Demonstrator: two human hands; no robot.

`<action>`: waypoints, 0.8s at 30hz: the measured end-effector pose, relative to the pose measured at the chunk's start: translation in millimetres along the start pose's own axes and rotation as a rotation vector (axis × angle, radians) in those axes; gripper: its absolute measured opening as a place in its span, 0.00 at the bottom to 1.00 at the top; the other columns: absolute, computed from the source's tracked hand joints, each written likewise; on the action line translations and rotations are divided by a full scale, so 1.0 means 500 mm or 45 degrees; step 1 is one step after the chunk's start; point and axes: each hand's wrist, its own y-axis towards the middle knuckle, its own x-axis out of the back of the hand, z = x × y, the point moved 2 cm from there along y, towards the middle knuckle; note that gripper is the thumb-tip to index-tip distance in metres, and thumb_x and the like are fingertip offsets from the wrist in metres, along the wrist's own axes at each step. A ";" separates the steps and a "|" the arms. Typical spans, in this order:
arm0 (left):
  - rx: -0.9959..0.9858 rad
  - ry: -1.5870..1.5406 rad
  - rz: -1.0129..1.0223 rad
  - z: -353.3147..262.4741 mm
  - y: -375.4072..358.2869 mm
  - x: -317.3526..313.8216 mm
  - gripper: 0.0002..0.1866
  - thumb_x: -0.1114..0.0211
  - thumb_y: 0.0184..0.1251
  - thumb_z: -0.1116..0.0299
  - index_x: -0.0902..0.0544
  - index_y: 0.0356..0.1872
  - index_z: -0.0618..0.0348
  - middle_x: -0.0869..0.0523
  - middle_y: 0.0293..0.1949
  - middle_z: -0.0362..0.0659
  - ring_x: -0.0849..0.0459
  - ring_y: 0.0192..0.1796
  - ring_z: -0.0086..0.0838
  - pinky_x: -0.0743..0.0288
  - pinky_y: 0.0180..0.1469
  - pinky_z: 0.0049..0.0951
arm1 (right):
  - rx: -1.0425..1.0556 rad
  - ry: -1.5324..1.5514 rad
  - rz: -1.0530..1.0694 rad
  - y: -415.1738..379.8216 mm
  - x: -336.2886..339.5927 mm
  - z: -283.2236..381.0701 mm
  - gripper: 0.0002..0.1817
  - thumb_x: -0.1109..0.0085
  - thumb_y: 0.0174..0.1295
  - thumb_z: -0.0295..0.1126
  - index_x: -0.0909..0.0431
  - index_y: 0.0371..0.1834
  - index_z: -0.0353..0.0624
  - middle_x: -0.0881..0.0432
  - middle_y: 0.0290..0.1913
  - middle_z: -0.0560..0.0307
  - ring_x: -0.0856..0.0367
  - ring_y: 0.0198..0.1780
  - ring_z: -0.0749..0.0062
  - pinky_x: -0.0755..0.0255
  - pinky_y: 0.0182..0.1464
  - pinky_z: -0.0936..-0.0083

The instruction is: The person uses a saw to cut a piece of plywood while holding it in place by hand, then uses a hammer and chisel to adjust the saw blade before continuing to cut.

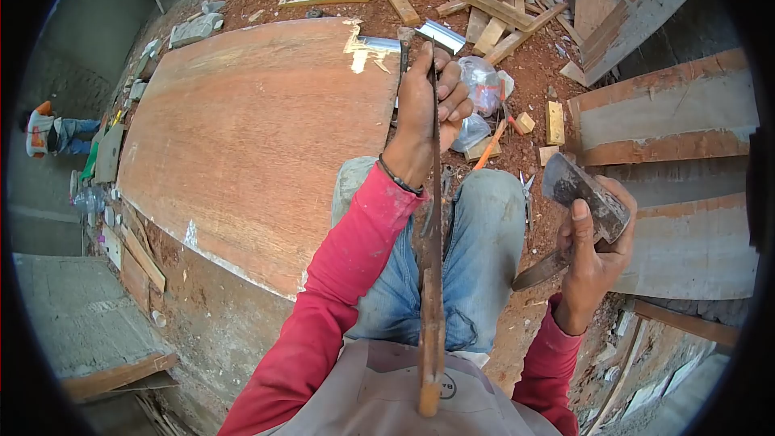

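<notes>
- Firmly, in the head view, a seated or crouching person's left hand (424,105) closes around the far part of a long saw-like tool (436,210), its near end reaching back to the person's shirt (363,379).
- To the right of that grip and nearer the body, the right hand (597,246) is wrapped around a metal-bladed tool (596,202), thumb pressed on the metal; the two tools are apart.
- The step in hand appears to be handling or checking the tools; any next move would seem to call for a steady left grip and fingers kept off the edges.
- Left of the left grip, a wooden board (258,137) lies broad and flat, pale chipped patches at its far corner.
- Just right of the same grip sit plastic bags (482,85) and an orange-handled tool (488,145); beyond, timber pieces (476,2) litter red earth (323,12).
- Right of the right grip stand or lie large panels (670,129); far left, another person (60,133) appears near a grey wall (73,64).
</notes>
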 end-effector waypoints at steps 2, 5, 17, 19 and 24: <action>-0.026 -0.006 -0.020 0.001 0.000 -0.002 0.17 0.55 0.86 0.52 0.31 0.34 0.46 0.39 0.16 0.30 0.44 0.11 0.16 0.47 0.16 0.21 | 0.062 -0.002 0.023 0.004 0.000 -0.002 0.18 0.31 0.67 0.26 0.25 0.58 0.39 0.17 0.36 0.58 0.25 0.26 0.84 0.34 0.25 0.86; -0.041 -0.033 -0.046 -0.004 0.000 0.002 0.16 0.54 0.85 0.54 0.30 0.33 0.47 0.38 0.16 0.29 0.43 0.11 0.16 0.46 0.16 0.20 | 0.060 -0.028 0.007 0.006 0.000 -0.001 0.18 0.32 0.67 0.26 0.25 0.58 0.39 0.17 0.36 0.58 0.26 0.25 0.84 0.34 0.25 0.86; 0.061 -0.269 -0.100 -0.028 0.031 0.066 0.14 0.54 0.82 0.65 0.30 0.30 0.48 0.34 0.15 0.29 0.40 0.11 0.15 0.43 0.17 0.21 | 0.038 -0.038 -0.001 0.008 -0.002 -0.018 0.18 0.31 0.68 0.28 0.25 0.58 0.38 0.16 0.39 0.56 0.25 0.25 0.84 0.33 0.25 0.86; 0.067 -0.270 -0.125 -0.030 0.038 0.077 0.14 0.54 0.82 0.66 0.30 0.29 0.49 0.33 0.15 0.29 0.39 0.12 0.15 0.43 0.17 0.21 | 0.053 -0.034 -0.004 0.009 0.000 -0.024 0.18 0.31 0.68 0.28 0.25 0.57 0.38 0.16 0.38 0.56 0.25 0.25 0.84 0.33 0.25 0.86; 0.081 -0.254 -0.220 -0.029 0.053 0.098 0.15 0.55 0.81 0.61 0.31 0.28 0.45 0.34 0.16 0.29 0.42 0.13 0.18 0.45 0.19 0.24 | 0.090 -0.077 -0.023 0.013 0.006 -0.025 0.18 0.31 0.68 0.29 0.24 0.57 0.39 0.16 0.38 0.56 0.26 0.25 0.84 0.33 0.25 0.86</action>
